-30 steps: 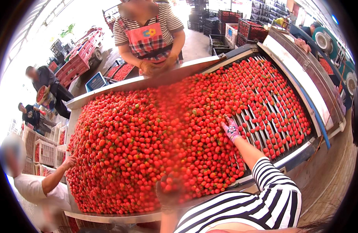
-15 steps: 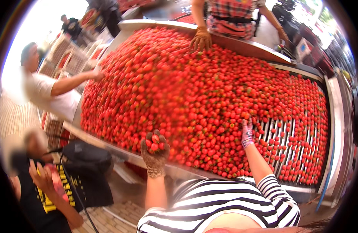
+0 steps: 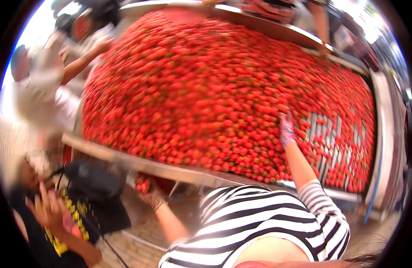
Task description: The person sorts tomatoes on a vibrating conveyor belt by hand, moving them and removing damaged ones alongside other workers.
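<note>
Left hand (image 3: 149, 194) just past the near edge of the counter (image 3: 125, 160), fingers cupped around a few tomatoes (image 3: 144, 184). Right hand (image 3: 286, 129) on the heap (image 3: 233, 143), beside bare rollers (image 3: 312, 127); fingers too blurred to tell. I judge picking-out underway; next calls for emptying my left.

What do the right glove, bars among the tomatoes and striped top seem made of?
Right glove: probably fabric, matt, mottled pink; blur hides any weave.
Bars: likely smooth metal, from their silvery sheen.
Striped top: apparently soft cloth, matt, draping without glare.
</note>
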`<state>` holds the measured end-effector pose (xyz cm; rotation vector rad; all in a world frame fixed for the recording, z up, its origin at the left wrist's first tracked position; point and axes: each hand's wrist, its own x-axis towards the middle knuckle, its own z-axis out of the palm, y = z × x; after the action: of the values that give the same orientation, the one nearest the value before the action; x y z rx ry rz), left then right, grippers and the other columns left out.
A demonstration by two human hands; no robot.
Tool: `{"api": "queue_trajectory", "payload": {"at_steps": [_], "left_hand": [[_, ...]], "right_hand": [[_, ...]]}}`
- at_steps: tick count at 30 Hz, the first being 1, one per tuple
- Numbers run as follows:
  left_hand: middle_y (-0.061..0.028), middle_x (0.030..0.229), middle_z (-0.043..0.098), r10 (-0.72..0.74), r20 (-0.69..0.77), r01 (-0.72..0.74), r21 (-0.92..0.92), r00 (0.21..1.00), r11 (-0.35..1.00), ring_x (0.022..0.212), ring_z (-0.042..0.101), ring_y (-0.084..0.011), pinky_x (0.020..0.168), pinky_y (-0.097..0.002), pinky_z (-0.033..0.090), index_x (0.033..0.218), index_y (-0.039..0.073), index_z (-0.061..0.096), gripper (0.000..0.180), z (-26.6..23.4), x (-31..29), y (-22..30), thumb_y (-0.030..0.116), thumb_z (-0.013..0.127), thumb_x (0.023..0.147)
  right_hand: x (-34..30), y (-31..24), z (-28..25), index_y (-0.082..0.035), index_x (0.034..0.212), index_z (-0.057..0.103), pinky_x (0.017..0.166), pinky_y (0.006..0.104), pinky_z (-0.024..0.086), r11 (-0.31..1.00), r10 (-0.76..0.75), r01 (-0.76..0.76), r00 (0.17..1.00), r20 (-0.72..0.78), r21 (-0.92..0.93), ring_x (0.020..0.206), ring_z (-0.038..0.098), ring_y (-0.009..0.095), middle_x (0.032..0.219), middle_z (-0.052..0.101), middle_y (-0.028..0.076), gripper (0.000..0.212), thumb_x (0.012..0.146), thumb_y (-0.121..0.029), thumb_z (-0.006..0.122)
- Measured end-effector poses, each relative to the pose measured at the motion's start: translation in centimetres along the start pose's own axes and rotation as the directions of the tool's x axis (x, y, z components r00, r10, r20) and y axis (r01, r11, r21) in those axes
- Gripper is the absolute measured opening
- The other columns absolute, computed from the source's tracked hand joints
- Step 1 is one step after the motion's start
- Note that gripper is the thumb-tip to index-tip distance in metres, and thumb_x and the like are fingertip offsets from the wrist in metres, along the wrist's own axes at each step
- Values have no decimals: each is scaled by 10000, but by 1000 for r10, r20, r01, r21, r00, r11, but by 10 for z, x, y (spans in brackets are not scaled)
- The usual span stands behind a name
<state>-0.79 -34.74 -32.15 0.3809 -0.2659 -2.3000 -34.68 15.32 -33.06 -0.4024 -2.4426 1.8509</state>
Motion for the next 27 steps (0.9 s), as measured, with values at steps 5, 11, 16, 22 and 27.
{"api": "queue_trajectory", "payload": {"at_steps": [5,11,16,22,27], "left_hand": [[-122,938,654,158,-352,-92,195,923,976,933,610,-262,809,-387,482,1032,-10,612,373,-118,19,65,325,540,883],[-130,952,653,-2,-355,346,911,935,223,893,616,-243,776,-362,488,1062,-17,606,352,-3,36,-11,283,537,891],[-136,965,653,-744,-141,-201,915,653,-350,859,622,-227,748,-342,493,1087,-22,601,337,139,2,-74,249,534,897],[-135,1030,645,-965,-25,-574,800,259,-175,903,621,-200,788,-320,492,1140,-23,581,326,279,-37,-218,195,523,904],[-151,1250,557,-964,264,-794,579,-34,186,1193,505,-279,985,-375,402,1270,51,507,432,278,-54,-381,241,541,883]], "right_hand": [[-3,-6,-3,-128,1445,265,1050,364,332,970,52,-34,996,71,-239,1292,397,311,1409,389,193,768,856,-532,548],[-44,-33,-77,-137,1365,420,1093,404,262,771,-231,276,961,153,-574,1329,315,342,1406,373,187,641,839,-478,553],[-62,-6,-178,-178,1314,489,1096,503,181,324,-232,-244,916,-327,-914,1337,285,325,1438,341,140,569,827,-466,545],[-75,-3,-127,-147,1172,603,1020,470,323,403,-282,-77,938,-204,-912,1244,372,386,1406,362,189,515,774,-474,589],[-72,-32,-64,-169,1255,545,1029,459,319,665,-103,-46,983,-152,-745,1223,384,413,1372,403,200,565,783,-479,571]]}}
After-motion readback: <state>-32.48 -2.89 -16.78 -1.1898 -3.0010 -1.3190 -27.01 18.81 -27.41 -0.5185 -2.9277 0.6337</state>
